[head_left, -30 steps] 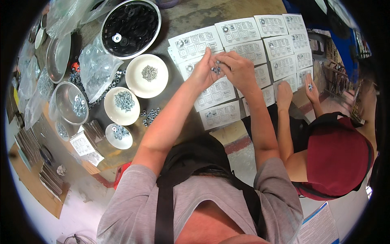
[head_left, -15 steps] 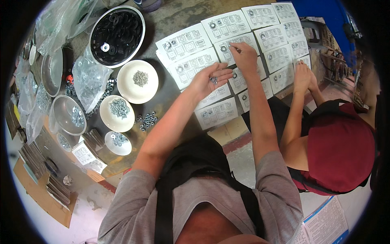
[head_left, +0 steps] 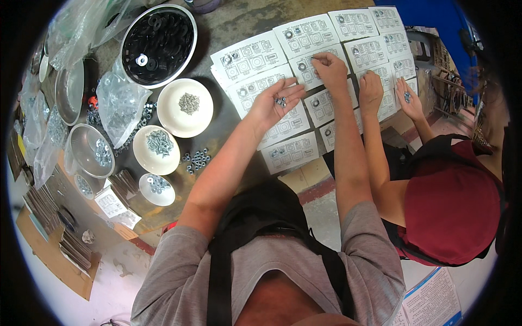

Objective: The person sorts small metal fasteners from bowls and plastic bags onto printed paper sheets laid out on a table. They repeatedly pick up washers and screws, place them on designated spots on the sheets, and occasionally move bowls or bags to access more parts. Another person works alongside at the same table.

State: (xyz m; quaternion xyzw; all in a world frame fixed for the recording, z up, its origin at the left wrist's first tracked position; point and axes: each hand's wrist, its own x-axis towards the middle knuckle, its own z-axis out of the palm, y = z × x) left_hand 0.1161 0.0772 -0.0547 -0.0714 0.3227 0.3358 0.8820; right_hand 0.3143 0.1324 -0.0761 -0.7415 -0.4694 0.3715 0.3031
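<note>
My left hand [head_left: 273,106] is palm up above the printed sheets, its fingers stretched out, with several small metal nuts [head_left: 280,101] resting in it. To the right of it, my right hand [head_left: 333,70] hangs over a printed sheet [head_left: 302,64], thumb and fingertips pinched together. What those fingers hold, if anything, is too small to make out. Rows of these white sheets with drawn part outlines overlap across the table, and small round parts lie on many of them. Beside my left forearm a loose cluster of nuts [head_left: 197,161] sits on the tabletop.
On the left are a steel bowl of black washers [head_left: 157,46], a white bowl of small screws [head_left: 185,119], a bowl of longer screws [head_left: 157,165] and a small bowl of washers [head_left: 157,200]. At right, a co-worker in a dark red cap [head_left: 454,209] reaches over the sheets.
My left hand has shifted slightly left, and my right hand slightly right. The co-worker's hands have parted: one moved left over the sheets, the other now shows nuts in its palm.
</note>
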